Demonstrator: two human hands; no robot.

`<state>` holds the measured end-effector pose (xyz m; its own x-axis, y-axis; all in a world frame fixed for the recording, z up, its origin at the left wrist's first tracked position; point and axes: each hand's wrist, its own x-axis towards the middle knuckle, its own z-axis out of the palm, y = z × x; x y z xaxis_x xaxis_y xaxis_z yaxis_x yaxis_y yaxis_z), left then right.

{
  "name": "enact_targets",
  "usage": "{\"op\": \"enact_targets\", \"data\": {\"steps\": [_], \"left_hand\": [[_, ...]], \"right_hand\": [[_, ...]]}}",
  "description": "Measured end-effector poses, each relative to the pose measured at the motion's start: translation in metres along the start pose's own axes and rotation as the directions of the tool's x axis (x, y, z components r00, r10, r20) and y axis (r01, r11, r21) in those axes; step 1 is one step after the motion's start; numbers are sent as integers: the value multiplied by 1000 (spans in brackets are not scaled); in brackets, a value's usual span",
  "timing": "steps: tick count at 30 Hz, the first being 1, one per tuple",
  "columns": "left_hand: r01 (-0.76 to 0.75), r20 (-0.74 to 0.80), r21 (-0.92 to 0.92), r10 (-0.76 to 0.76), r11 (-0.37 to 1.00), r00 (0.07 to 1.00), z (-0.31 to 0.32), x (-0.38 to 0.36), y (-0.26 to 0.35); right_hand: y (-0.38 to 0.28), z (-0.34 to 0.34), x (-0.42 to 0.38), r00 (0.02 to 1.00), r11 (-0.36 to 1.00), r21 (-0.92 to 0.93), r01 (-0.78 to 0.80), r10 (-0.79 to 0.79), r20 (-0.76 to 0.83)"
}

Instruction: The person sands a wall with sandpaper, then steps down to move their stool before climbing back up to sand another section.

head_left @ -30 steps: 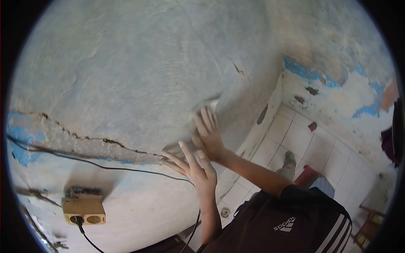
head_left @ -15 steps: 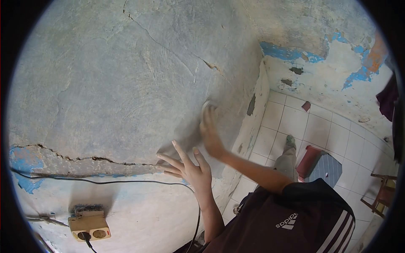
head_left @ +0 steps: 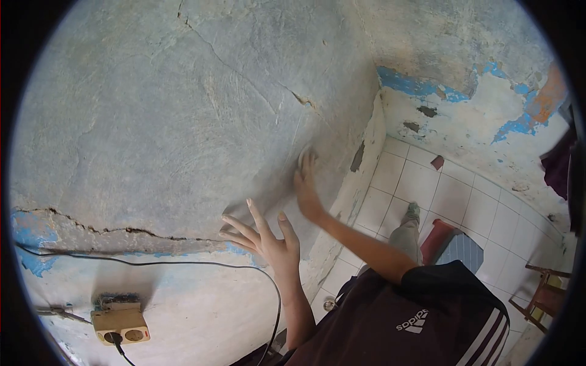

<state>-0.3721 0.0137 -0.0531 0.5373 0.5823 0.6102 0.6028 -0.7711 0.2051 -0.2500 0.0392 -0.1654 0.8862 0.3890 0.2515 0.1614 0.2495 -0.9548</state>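
My right hand (head_left: 309,192) presses against the grey plaster wall (head_left: 159,140), low and near the corner. Under its fingertips shows the edge of a small pale pad (head_left: 303,155); most of it is hidden, so its exact kind cannot be made out. Lower and to the left, my left hand (head_left: 273,243) has its fingers spread and its fingertips at the wall, holding nothing. A jagged crack (head_left: 131,230) runs along the wall to the left of it.
A black cable (head_left: 183,263) crosses the lower wall beneath my left hand. A yellowed double socket (head_left: 121,328) carries a plug. Flaking blue paint (head_left: 415,82) marks the adjoining wall. On the tiled floor (head_left: 421,183) are a red and grey object (head_left: 455,247) and a wooden chair (head_left: 543,296).
My right hand has shifted slightly right along the wall with the pale pad. My left hand stays spread at the wall. The whole view has shifted a little.
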Motion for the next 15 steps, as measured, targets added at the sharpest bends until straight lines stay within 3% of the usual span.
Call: {"op": "enact_targets", "data": {"steps": [4,6,8,10,15], "left_hand": [[36,-2,69,-36,997,999,20,3,11],[57,-9,123,-56,991,998,28,5,16],[58,-14,143,-57,988,998,34,6,15],[72,-16,169,-71,983,997,39,6,18],[103,-37,144,-98,984,994,57,17,41]], "right_hand": [[8,19,-45,994,994,-68,84,-79,80],[17,10,-14,988,978,-161,134,-119,98],[25,-8,38,994,994,-82,79,-85,-75],[29,-35,82,990,998,-5,63,-63,-128],[43,-52,89,994,993,-57,99,-102,-51]]}}
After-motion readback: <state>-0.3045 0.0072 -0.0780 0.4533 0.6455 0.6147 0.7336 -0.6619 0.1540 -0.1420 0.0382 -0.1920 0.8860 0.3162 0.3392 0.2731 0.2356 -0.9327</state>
